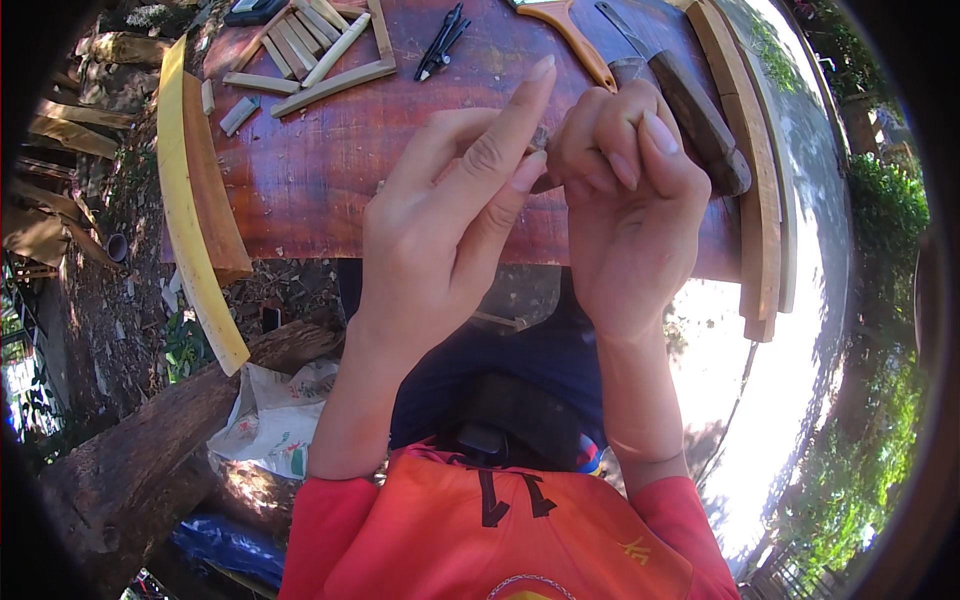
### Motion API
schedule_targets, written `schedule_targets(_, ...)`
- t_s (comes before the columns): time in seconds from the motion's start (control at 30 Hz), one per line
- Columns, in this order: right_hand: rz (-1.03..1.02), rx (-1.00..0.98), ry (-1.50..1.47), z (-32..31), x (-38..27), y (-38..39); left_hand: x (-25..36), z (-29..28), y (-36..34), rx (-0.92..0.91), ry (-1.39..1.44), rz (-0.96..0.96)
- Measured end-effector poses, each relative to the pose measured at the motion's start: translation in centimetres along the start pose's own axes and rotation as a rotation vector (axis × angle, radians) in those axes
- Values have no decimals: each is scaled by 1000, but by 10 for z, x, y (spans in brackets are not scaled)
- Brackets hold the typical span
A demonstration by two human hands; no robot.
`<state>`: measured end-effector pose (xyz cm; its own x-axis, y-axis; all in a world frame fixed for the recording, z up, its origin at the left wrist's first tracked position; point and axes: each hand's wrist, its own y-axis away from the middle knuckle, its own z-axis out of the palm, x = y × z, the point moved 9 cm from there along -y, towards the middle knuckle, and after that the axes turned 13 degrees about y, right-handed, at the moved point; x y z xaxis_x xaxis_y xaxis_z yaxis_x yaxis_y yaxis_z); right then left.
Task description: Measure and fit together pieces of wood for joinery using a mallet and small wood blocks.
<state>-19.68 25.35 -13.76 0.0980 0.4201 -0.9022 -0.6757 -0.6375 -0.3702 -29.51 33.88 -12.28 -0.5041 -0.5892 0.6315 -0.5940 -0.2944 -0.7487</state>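
Both my hands are raised close together over the near part of a reddish-brown wooden table (300,190). My left hand (430,210) has its index finger stretched up, while its thumb presses on a small brownish piece (539,138) between the hands. Curled fingers and a bent thumb close my right hand (635,190) around the other side of that spot. Fingers cover most of the piece, so its kind cannot be made out. Just beyond the right hand lies a tool with a thick dark wooden handle (700,120). A brush with an orange-brown handle (565,38) lies above the hands.
Light wooden strips form a frame (335,85) at the far left, near a short grey-brown block (240,115). Several dark pens (440,45) lie at the far middle. Long boards (750,150) line the right edge; a yellow strip (185,200) stands left. Below is a log (150,440).
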Motion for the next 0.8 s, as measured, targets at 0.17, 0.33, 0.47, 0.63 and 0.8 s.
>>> schedule_targets(0.17,57,33,13,0,0,0,2,-2,1,-9,-29,21)
schedule_targets(0.33,78,61,42,3,4,3,0,-3,3,12,-47,27)
schedule_targets(0.47,24,52,7,2,-2,1,-2,-1,3,-17,-19,-74)
schedule_targets(0.63,-33,18,-17,5,-9,1,-2,0,3,3,19,-86)
schedule_targets(0.8,-7,43,21,-1,-7,-1,1,-2,1,-9,-53,-58)
